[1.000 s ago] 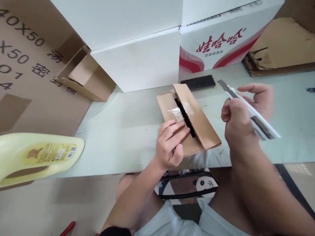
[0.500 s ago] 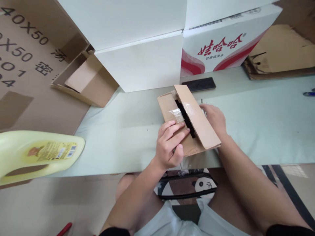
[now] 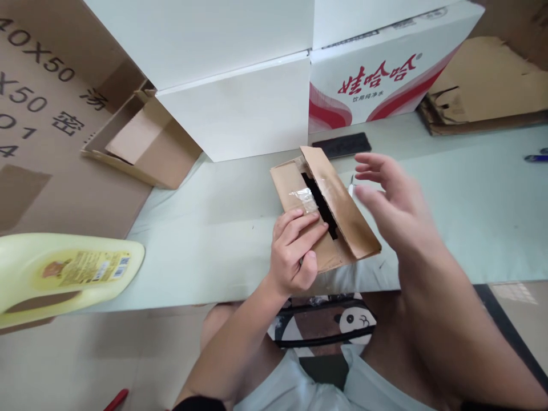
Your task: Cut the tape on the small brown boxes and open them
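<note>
A small brown cardboard box (image 3: 342,214) lies on the pale table (image 3: 205,240), its top slit open along a dark gap, with clear tape across the left flap and the right flap lifted. My left hand (image 3: 295,251) presses down on the box's near left flap, fingers curled over it. My right hand (image 3: 391,202) hovers just right of the box, fingers spread and holding nothing. A small piece of the utility knife (image 3: 351,187) shows on the table behind the raised flap.
A black phone (image 3: 341,144) lies behind the box. White cartons (image 3: 240,108) and a red-printed carton (image 3: 385,74) stand at the back. An open cardboard box (image 3: 141,142) sits at the left, a yellow jug (image 3: 64,274) at the near left, flattened cardboard (image 3: 483,85) at the right.
One second ago my right hand held a utility knife above the table. It set the knife down beside the box and has now lifted away open. My left hand stayed on the box.
</note>
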### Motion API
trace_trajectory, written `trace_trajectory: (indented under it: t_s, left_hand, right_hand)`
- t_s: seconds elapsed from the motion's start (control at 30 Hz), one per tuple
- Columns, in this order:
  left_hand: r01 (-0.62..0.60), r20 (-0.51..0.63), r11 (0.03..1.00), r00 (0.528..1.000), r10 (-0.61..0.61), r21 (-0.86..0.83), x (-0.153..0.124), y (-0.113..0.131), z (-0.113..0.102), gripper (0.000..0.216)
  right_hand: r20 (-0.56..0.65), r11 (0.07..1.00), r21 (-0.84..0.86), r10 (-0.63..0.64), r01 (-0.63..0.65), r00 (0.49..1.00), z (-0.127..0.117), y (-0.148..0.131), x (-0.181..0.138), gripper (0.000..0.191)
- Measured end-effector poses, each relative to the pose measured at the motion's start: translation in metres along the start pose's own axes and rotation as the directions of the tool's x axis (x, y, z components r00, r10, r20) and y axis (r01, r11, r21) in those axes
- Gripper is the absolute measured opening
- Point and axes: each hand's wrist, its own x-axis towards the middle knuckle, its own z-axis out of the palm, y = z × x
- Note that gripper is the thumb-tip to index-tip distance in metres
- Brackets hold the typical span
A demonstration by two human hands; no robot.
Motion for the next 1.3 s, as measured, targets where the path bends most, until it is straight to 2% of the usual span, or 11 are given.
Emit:
trace_trajectory:
  t_s: [0.1,0.17,0.3,0.47,0.57,0.7,0.8,0.9,1.0,1.17,1.3]
  left_hand:
    - [0.0,-0.001,1.0,1.0,0.0,-0.007,0.001,0.0,0.001,0.04]
    - [0.006,0.012,1.0,1.0,-0.006,-0.006,0.001,0.001,0.002,0.04]
    - [-0.003,0.009,1.0,1.0,0.003,-0.004,0.002,0.001,0.003,0.04]
    - [0.001,0.024,1.0,1.0,-0.001,0.009,0.004,0.002,0.0,0.042]
    - [0.062,0.118,0.997,0.991,-0.067,0.043,0.011,0.009,-0.008,0.044]
    - [0.129,0.282,0.985,0.946,-0.157,0.116,0.021,0.024,-0.017,0.05]
    - [0.139,0.333,0.98,0.926,-0.18,0.144,0.021,0.031,-0.018,0.04]
    - [0.145,0.32,0.978,0.929,-0.188,0.152,0.018,0.032,-0.017,0.037]
    - [0.102,0.286,0.986,0.948,-0.137,0.132,0.017,0.028,-0.017,0.05]
    - [0.081,0.086,0.991,0.992,-0.091,0.111,0.018,0.017,-0.023,0.035]
    - [0.109,-0.035,0.986,0.994,-0.105,0.124,0.013,0.001,-0.03,0.034]
  right_hand:
    - [0.221,0.993,-0.056,-0.085,0.1,0.972,0.0,-0.031,-0.015,0.071]
    - [0.283,0.992,-0.087,-0.063,0.091,0.957,0.001,-0.035,-0.018,0.073]
    - [0.276,0.995,0.053,0.065,-0.083,0.959,0.0,-0.024,-0.014,0.065]
    - [0.256,0.904,0.344,0.17,-0.254,0.952,-0.006,-0.019,-0.009,0.05]
    - [0.255,0.882,0.388,0.178,-0.269,0.95,-0.007,-0.021,-0.009,0.043]
    - [0.258,0.879,0.393,0.176,-0.27,0.95,-0.006,-0.023,-0.008,0.041]
    - [0.256,0.878,0.393,0.182,-0.274,0.949,-0.006,-0.023,-0.007,0.042]
    - [0.265,0.874,0.399,0.181,-0.278,0.947,-0.007,-0.022,-0.007,0.042]
    - [0.265,0.868,0.407,0.187,-0.285,0.946,-0.007,-0.022,-0.008,0.042]
    - [0.269,0.851,0.422,0.212,-0.313,0.939,-0.008,-0.024,-0.008,0.042]
    - [0.25,0.862,0.412,0.203,-0.294,0.947,-0.005,-0.02,-0.008,0.042]
